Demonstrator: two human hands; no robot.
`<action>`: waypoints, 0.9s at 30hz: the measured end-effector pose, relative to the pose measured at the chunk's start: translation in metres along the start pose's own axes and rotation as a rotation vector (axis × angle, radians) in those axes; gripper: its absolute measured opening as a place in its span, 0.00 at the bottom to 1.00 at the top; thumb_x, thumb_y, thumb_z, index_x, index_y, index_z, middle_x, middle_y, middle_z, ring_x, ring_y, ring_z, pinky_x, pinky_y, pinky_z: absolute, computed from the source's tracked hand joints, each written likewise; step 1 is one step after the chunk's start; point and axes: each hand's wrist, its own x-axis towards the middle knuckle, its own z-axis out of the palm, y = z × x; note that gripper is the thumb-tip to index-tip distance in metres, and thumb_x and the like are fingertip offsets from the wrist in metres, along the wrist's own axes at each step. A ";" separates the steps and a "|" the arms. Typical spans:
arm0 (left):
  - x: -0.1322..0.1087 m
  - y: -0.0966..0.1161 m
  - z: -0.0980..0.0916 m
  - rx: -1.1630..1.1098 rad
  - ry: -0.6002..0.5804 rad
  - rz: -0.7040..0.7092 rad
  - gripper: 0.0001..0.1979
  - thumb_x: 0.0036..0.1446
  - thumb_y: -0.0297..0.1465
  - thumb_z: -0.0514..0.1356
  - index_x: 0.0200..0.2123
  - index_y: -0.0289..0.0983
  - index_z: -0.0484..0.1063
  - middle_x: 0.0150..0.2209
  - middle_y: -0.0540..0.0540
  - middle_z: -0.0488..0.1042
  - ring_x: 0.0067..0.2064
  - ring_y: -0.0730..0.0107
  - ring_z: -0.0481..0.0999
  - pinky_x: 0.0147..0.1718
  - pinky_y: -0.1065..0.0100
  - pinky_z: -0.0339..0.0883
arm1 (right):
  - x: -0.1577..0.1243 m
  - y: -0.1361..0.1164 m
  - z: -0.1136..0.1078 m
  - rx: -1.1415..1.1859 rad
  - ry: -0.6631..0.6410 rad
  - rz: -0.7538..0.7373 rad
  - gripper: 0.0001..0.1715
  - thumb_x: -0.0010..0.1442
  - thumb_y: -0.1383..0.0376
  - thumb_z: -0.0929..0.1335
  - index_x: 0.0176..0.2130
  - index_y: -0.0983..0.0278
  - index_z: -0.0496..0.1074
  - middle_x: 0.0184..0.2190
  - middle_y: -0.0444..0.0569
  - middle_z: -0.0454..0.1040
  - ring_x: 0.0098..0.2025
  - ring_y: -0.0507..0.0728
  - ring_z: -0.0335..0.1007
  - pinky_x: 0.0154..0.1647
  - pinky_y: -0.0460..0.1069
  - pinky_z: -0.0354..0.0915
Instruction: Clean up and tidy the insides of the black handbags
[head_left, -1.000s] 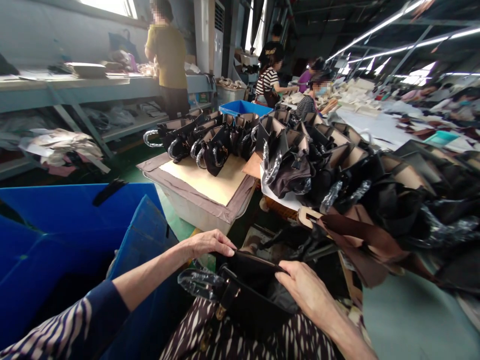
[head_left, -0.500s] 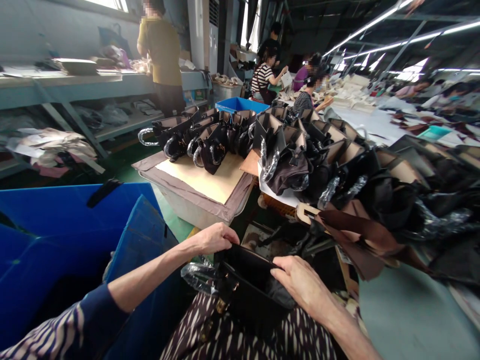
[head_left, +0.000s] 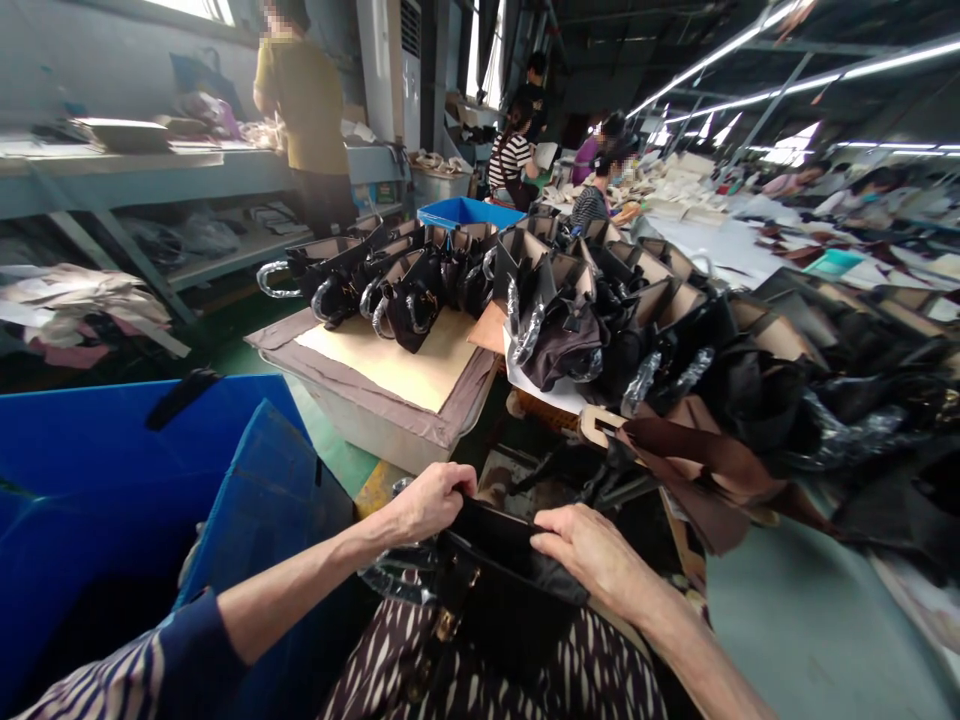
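A black handbag (head_left: 517,610) rests on my lap, its top gaping towards me and its dark lining showing. Gold-coloured metal fittings sit on its front, and a plastic-wrapped handle (head_left: 401,575) sticks out to the left. My left hand (head_left: 435,500) is closed on the far left corner of the bag's rim, fingers curled over it. On the right part of the far rim, my right hand (head_left: 589,550) pinches the edge between thumb and fingers. The fingertips inside the bag are partly hidden.
To the left stands a blue bin (head_left: 247,510). Ahead, several black bags (head_left: 409,300) with wrapped handles stand on a board-topped tub (head_left: 360,420) and along the right-hand table. Brown material (head_left: 697,470) lies at the right. Several people (head_left: 307,120) work farther back.
The view has shifted slightly, so the background sits a little further left. Both hands keep their hold on the bag's rim, and the bag's opening looks narrower.
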 end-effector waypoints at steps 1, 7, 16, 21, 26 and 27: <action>0.000 0.001 0.000 -0.018 -0.001 0.000 0.13 0.36 0.21 0.44 0.25 0.36 0.64 0.25 0.52 0.64 0.29 0.74 0.63 0.29 0.74 0.54 | 0.000 0.000 0.000 -0.023 0.008 0.000 0.17 0.58 0.61 0.60 0.20 0.62 0.62 0.20 0.41 0.67 0.27 0.51 0.64 0.29 0.45 0.51; -0.002 0.007 0.002 -0.069 -0.011 -0.039 0.14 0.37 0.21 0.44 0.26 0.35 0.64 0.23 0.52 0.62 0.28 0.74 0.61 0.28 0.75 0.54 | 0.000 0.000 0.003 -0.153 0.093 0.003 0.07 0.58 0.64 0.61 0.31 0.60 0.68 0.32 0.42 0.70 0.33 0.51 0.67 0.30 0.45 0.54; -0.003 0.010 0.006 -0.054 0.015 -0.053 0.15 0.37 0.21 0.44 0.26 0.35 0.66 0.23 0.52 0.64 0.28 0.74 0.62 0.28 0.74 0.54 | 0.008 0.001 0.010 -0.318 0.117 -0.163 0.06 0.57 0.67 0.63 0.28 0.61 0.68 0.30 0.43 0.73 0.33 0.53 0.68 0.32 0.46 0.54; -0.004 0.012 0.002 -0.060 0.002 -0.085 0.14 0.37 0.21 0.44 0.26 0.34 0.66 0.22 0.52 0.63 0.27 0.74 0.61 0.27 0.74 0.53 | 0.012 0.001 0.011 -0.229 0.106 -0.119 0.10 0.58 0.65 0.62 0.26 0.61 0.70 0.28 0.43 0.75 0.32 0.52 0.69 0.30 0.45 0.53; -0.002 0.010 -0.001 -0.096 -0.026 -0.075 0.14 0.39 0.21 0.45 0.27 0.34 0.67 0.23 0.52 0.64 0.28 0.74 0.62 0.27 0.74 0.53 | 0.013 0.001 0.009 -0.155 0.111 -0.054 0.12 0.57 0.64 0.63 0.24 0.60 0.70 0.22 0.42 0.73 0.26 0.51 0.66 0.27 0.45 0.51; -0.002 0.010 -0.002 -0.115 -0.044 -0.074 0.14 0.39 0.21 0.45 0.27 0.34 0.67 0.24 0.52 0.64 0.28 0.74 0.62 0.27 0.75 0.54 | 0.013 0.002 0.010 -0.152 0.118 -0.048 0.12 0.57 0.64 0.62 0.24 0.60 0.70 0.21 0.42 0.73 0.26 0.51 0.66 0.27 0.45 0.51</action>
